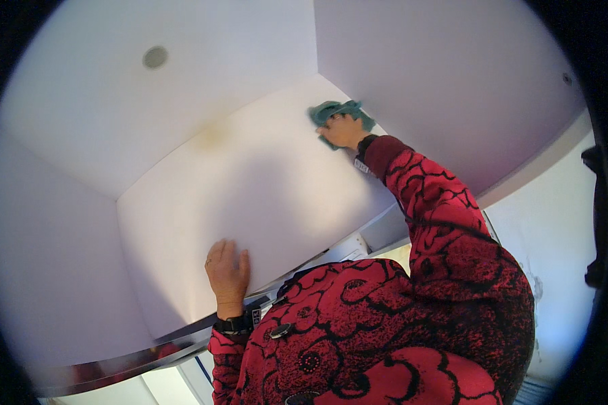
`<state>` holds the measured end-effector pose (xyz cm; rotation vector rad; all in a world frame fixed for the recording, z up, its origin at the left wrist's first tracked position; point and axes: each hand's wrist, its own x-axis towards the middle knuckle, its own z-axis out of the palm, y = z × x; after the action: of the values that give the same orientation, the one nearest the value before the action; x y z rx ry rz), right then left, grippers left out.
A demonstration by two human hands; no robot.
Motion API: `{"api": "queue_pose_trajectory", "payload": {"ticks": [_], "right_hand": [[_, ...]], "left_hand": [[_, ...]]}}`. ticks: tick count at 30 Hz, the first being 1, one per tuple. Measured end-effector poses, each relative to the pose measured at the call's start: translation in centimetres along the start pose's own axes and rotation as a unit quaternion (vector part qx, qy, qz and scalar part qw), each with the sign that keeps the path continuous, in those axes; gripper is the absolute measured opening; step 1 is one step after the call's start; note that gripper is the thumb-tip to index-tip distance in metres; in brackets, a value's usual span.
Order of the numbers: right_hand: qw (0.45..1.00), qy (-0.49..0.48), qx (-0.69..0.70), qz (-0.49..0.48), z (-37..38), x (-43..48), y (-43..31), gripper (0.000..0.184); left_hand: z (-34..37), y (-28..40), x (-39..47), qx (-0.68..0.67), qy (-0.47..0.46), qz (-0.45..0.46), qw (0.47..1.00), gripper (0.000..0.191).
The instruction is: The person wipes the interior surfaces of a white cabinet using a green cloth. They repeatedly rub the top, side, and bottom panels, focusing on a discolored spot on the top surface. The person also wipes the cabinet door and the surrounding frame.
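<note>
My right hand (pixel 343 130) presses a crumpled green cloth (pixel 329 110) onto the white shelf-like panel (pixel 263 202), close to where it meets the right side wall. The cloth bunches out around the fingers, slightly blurred. Lower left, my left hand (pixel 228 271) lies on the same panel near its front edge, fingers together and thumb apart, with nothing in it. Both wrists carry dark bands below red, black-patterned sleeves.
White side walls (pixel 410 76) and a back wall (pixel 207 66) with a round grey disc (pixel 155 57) enclose the panel. A shiny dark edge strip (pixel 116 362) runs along the lower left. A dark fitting (pixel 595 217) stands at the far right.
</note>
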<state>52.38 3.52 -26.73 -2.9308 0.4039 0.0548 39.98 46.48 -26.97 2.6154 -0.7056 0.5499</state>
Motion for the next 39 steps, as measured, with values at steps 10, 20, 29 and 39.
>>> {"api": "queue_pose_trajectory", "payload": {"ticks": [10,20,29,39], "right_hand": [[0.925,-0.006,0.004,-0.379,2.8,-12.4,-8.7,0.045],[0.995,0.099,-0.014,0.008,-0.3,-13.6,7.1,0.049],[0.974,0.117,-0.052,-0.186,3.2,-18.3,-2.6,0.039],[0.896,0.061,0.037,-0.438,2.9,-20.3,-12.4,0.033]], "left_hand": [[0.1,-0.4,0.1,0.01,-0.007,0.01,1.0,0.034],[0.0,-1.4,-1.7,-0.056,0.002,0.007,0.998,0.036],[-1.5,-1.9,-6.2,-0.013,-0.01,-0.021,1.0,0.037],[-7.0,-1.1,-7.8,-0.138,0.018,-0.025,0.99,0.032]]}}
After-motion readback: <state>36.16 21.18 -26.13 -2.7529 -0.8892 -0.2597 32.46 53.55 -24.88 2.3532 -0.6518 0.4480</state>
